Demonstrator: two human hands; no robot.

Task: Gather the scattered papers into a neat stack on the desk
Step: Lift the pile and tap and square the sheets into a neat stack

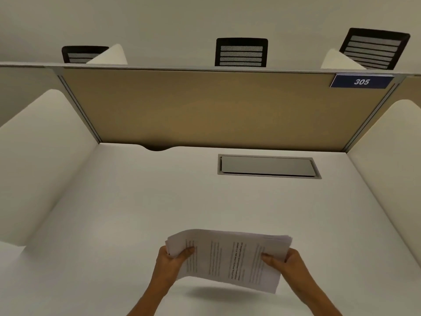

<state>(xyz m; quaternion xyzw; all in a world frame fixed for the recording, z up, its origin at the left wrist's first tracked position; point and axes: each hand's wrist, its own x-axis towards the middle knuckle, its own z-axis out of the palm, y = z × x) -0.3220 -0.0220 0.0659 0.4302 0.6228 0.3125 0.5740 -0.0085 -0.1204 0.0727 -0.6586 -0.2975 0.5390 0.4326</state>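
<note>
A bundle of printed white papers [227, 258] is held in the air above the white desk [159, 201], near its front edge, casting a shadow below. My left hand [170, 262] grips the bundle's left end, thumb on top. My right hand [284, 262] grips the right end the same way. The sheets bow slightly, and their far edges are a little uneven. No loose sheets lie elsewhere on the desk.
A grey cable hatch [267, 166] is set into the desk at the back right. A tan partition [216, 110] with a blue "305" sign [361, 81] closes the back. White side dividers [34, 156] flank the desk. Black chair backs [241, 52] show beyond.
</note>
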